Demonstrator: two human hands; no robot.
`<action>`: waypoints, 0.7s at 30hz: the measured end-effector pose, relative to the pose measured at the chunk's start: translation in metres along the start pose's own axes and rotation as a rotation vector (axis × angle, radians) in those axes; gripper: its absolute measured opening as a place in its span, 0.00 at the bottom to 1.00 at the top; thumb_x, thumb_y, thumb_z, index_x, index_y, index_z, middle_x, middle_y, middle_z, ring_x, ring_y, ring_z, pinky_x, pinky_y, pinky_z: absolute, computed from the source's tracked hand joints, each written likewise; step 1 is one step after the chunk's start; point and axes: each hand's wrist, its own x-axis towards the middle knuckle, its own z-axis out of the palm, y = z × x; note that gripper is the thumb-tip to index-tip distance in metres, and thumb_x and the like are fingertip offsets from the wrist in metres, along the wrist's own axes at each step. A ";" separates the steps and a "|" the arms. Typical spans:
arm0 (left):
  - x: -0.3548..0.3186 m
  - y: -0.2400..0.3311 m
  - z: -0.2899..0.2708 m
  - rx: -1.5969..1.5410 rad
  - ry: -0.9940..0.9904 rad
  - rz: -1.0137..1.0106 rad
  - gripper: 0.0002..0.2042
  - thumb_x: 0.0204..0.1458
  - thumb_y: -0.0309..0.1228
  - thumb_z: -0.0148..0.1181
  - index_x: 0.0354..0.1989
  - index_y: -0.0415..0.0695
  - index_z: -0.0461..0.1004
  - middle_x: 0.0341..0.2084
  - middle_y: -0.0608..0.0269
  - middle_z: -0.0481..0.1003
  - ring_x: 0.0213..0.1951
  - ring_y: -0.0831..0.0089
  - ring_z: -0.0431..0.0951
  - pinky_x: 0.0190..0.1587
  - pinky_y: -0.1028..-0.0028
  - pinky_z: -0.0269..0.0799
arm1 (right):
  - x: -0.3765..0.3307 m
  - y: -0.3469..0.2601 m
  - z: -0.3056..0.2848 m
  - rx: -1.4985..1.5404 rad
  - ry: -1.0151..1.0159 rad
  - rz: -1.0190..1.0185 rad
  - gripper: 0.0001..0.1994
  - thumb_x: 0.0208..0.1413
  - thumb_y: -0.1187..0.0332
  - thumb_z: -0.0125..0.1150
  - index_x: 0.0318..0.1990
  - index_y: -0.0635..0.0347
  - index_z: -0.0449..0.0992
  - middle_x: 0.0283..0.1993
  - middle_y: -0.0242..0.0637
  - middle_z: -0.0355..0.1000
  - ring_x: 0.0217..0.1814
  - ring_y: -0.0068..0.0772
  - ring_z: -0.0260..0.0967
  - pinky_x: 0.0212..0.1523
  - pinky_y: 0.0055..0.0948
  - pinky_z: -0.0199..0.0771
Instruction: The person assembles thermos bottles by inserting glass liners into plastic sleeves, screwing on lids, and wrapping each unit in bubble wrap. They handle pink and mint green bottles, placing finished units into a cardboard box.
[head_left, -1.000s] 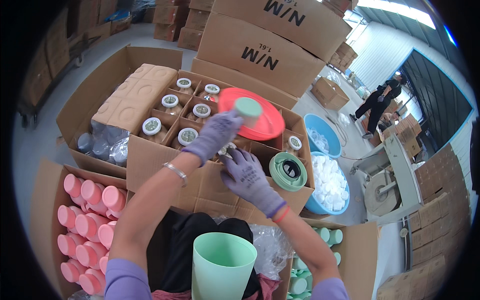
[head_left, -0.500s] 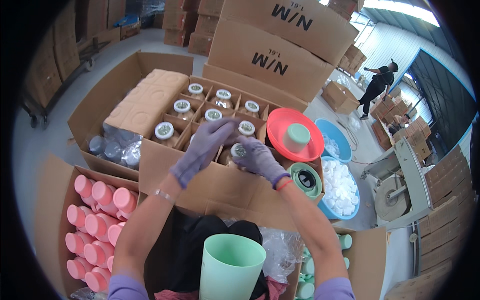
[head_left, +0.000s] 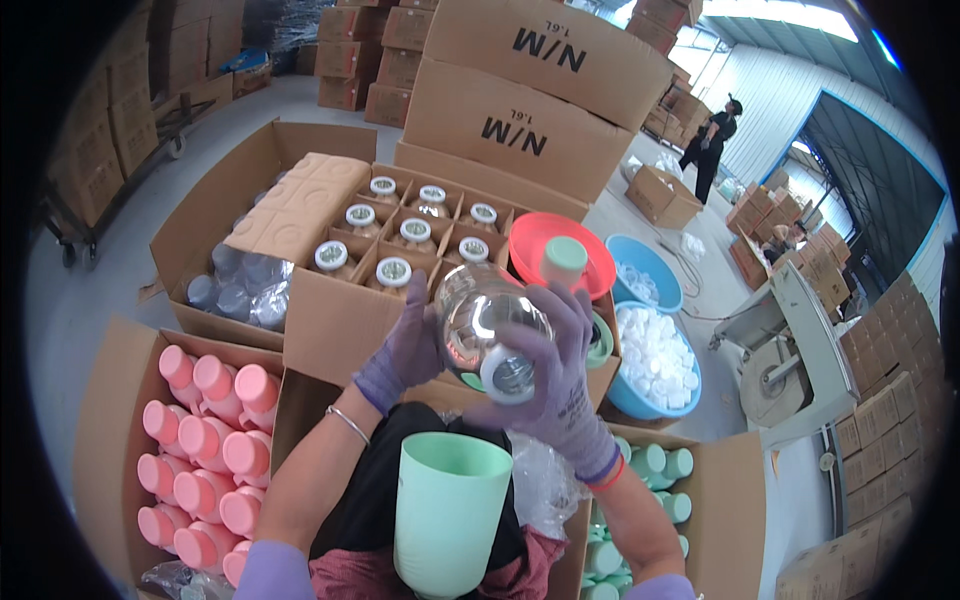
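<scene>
Both my hands, in grey-purple gloves, hold a shiny silvered glass flask liner (head_left: 475,315) above my lap. The liner is tilted, its white-ringed mouth down toward me. My left hand (head_left: 412,340) presses against its left side, while my right hand (head_left: 560,375) curls around its right side near the neck. Beneath, a mint-green flask casing (head_left: 450,510) stands upright at my lap with its wide end up. Just beyond my hands is an open carton (head_left: 340,325), whose cardboard compartments hold several more liners (head_left: 394,272), mouths up.
Pink flask casings (head_left: 205,445) fill a carton at left; mint-green ones (head_left: 648,460) fill one at right. A red basin (head_left: 600,262) holds a green cup (head_left: 565,258). Blue tubs (head_left: 628,402) carry white parts. Behind stand tall cartons (head_left: 530,120); a person (head_left: 712,145) stands farther off.
The liner has come up out of the carton's near compartment and toward me, now tipped mouth-down between both hands. My view has shifted slightly. The distant person has turned.
</scene>
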 end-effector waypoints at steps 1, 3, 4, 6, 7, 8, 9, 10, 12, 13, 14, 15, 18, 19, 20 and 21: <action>-0.001 -0.005 -0.003 -0.037 -0.035 0.016 0.43 0.61 0.67 0.36 0.70 0.39 0.55 0.65 0.50 0.64 0.64 0.58 0.68 0.66 0.61 0.65 | -0.014 -0.009 -0.006 0.003 -0.014 -0.005 0.41 0.39 0.33 0.70 0.58 0.46 0.69 0.66 0.47 0.57 0.70 0.61 0.51 0.68 0.65 0.46; -0.005 -0.014 -0.022 0.603 -0.057 0.404 0.34 0.66 0.52 0.39 0.71 0.38 0.52 0.66 0.49 0.62 0.65 0.59 0.66 0.67 0.62 0.62 | -0.049 -0.020 -0.014 0.350 -0.251 0.056 0.42 0.43 0.27 0.62 0.59 0.48 0.72 0.71 0.50 0.53 0.75 0.64 0.43 0.71 0.65 0.41; -0.012 -0.016 -0.036 0.930 -0.064 0.598 0.30 0.68 0.45 0.41 0.71 0.37 0.50 0.66 0.49 0.61 0.65 0.59 0.65 0.67 0.62 0.61 | -0.057 -0.026 -0.021 0.434 -0.312 0.082 0.38 0.46 0.33 0.63 0.57 0.51 0.74 0.70 0.49 0.56 0.74 0.60 0.47 0.72 0.60 0.45; -0.026 -0.016 -0.048 1.004 -0.017 0.467 0.29 0.69 0.44 0.44 0.71 0.38 0.51 0.66 0.51 0.61 0.65 0.62 0.63 0.68 0.64 0.58 | -0.071 -0.029 -0.039 0.611 -0.323 0.273 0.29 0.52 0.44 0.65 0.53 0.56 0.77 0.66 0.49 0.63 0.70 0.53 0.56 0.70 0.51 0.52; -0.035 -0.018 -0.050 0.769 0.021 0.253 0.31 0.68 0.49 0.44 0.71 0.39 0.52 0.65 0.53 0.62 0.65 0.64 0.63 0.69 0.64 0.57 | -0.077 -0.030 -0.048 0.701 -0.273 0.432 0.24 0.54 0.50 0.65 0.52 0.58 0.78 0.63 0.48 0.66 0.68 0.50 0.60 0.69 0.47 0.56; -0.042 -0.020 -0.047 0.522 0.097 0.063 0.34 0.66 0.53 0.44 0.71 0.40 0.53 0.65 0.56 0.63 0.65 0.66 0.63 0.69 0.65 0.56 | -0.083 -0.029 -0.055 0.785 -0.212 0.596 0.20 0.56 0.56 0.64 0.51 0.60 0.79 0.61 0.47 0.69 0.66 0.47 0.64 0.67 0.42 0.61; -0.053 -0.022 -0.033 0.300 0.153 -0.047 0.35 0.65 0.56 0.43 0.71 0.40 0.54 0.65 0.57 0.63 0.65 0.67 0.64 0.69 0.65 0.56 | -0.093 -0.022 -0.059 0.671 -0.168 0.678 0.18 0.56 0.60 0.63 0.50 0.61 0.78 0.58 0.46 0.71 0.63 0.44 0.67 0.65 0.39 0.63; -0.063 -0.021 -0.020 0.412 0.120 -0.003 0.37 0.64 0.59 0.41 0.70 0.41 0.56 0.65 0.59 0.64 0.65 0.71 0.63 0.70 0.67 0.54 | -0.102 -0.010 -0.058 0.555 -0.126 0.756 0.17 0.56 0.65 0.61 0.50 0.63 0.78 0.55 0.45 0.73 0.60 0.42 0.70 0.62 0.35 0.66; -0.078 -0.010 -0.017 0.449 0.142 0.002 0.39 0.63 0.62 0.40 0.71 0.40 0.55 0.66 0.57 0.63 0.66 0.71 0.63 0.69 0.66 0.57 | -0.108 0.011 -0.051 0.423 -0.063 0.863 0.15 0.57 0.69 0.59 0.50 0.65 0.77 0.51 0.44 0.76 0.56 0.37 0.73 0.59 0.31 0.69; -0.080 -0.002 -0.005 0.421 0.162 -0.023 0.40 0.63 0.62 0.40 0.71 0.40 0.54 0.66 0.56 0.63 0.66 0.70 0.63 0.69 0.66 0.58 | -0.106 0.022 -0.048 0.397 -0.041 0.904 0.14 0.57 0.70 0.59 0.50 0.66 0.77 0.50 0.44 0.76 0.55 0.36 0.73 0.57 0.31 0.69; -0.087 0.002 -0.025 0.439 0.171 0.012 0.41 0.62 0.63 0.41 0.71 0.40 0.54 0.65 0.56 0.64 0.65 0.69 0.65 0.68 0.65 0.60 | -0.102 0.032 -0.040 0.392 -0.032 0.936 0.14 0.57 0.71 0.59 0.50 0.66 0.77 0.49 0.43 0.76 0.54 0.34 0.73 0.56 0.30 0.70; -0.089 0.001 -0.047 0.452 0.170 0.039 0.42 0.61 0.64 0.42 0.71 0.40 0.54 0.64 0.56 0.65 0.64 0.68 0.66 0.67 0.65 0.62 | -0.104 0.042 -0.032 0.403 0.010 0.902 0.13 0.58 0.71 0.59 0.49 0.67 0.76 0.47 0.43 0.76 0.53 0.32 0.73 0.56 0.29 0.70; -0.078 0.010 -0.043 0.328 0.356 -0.047 0.36 0.60 0.55 0.52 0.68 0.41 0.58 0.61 0.56 0.66 0.58 0.68 0.71 0.62 0.67 0.67 | -0.102 0.051 -0.022 0.429 0.053 0.904 0.12 0.58 0.72 0.57 0.48 0.67 0.76 0.49 0.43 0.76 0.54 0.35 0.73 0.57 0.31 0.69; -0.072 0.014 -0.020 0.457 0.301 -0.025 0.34 0.60 0.51 0.53 0.68 0.42 0.58 0.60 0.56 0.67 0.58 0.68 0.71 0.62 0.67 0.68 | -0.101 0.053 -0.023 0.396 0.050 0.858 0.12 0.58 0.72 0.57 0.48 0.67 0.76 0.49 0.44 0.76 0.54 0.36 0.73 0.57 0.31 0.69; -0.070 0.017 -0.001 0.587 0.247 -0.001 0.32 0.60 0.48 0.54 0.68 0.42 0.58 0.60 0.56 0.67 0.57 0.68 0.72 0.61 0.68 0.69 | -0.099 0.053 -0.025 0.367 0.045 0.809 0.12 0.58 0.73 0.57 0.48 0.67 0.76 0.49 0.44 0.76 0.55 0.38 0.73 0.58 0.32 0.69; -0.068 0.018 0.013 0.709 0.186 0.021 0.31 0.59 0.44 0.54 0.68 0.43 0.58 0.59 0.56 0.67 0.56 0.68 0.73 0.60 0.68 0.70 | -0.097 0.053 -0.027 0.332 0.037 0.765 0.12 0.58 0.73 0.57 0.48 0.67 0.76 0.50 0.45 0.76 0.55 0.39 0.73 0.58 0.32 0.69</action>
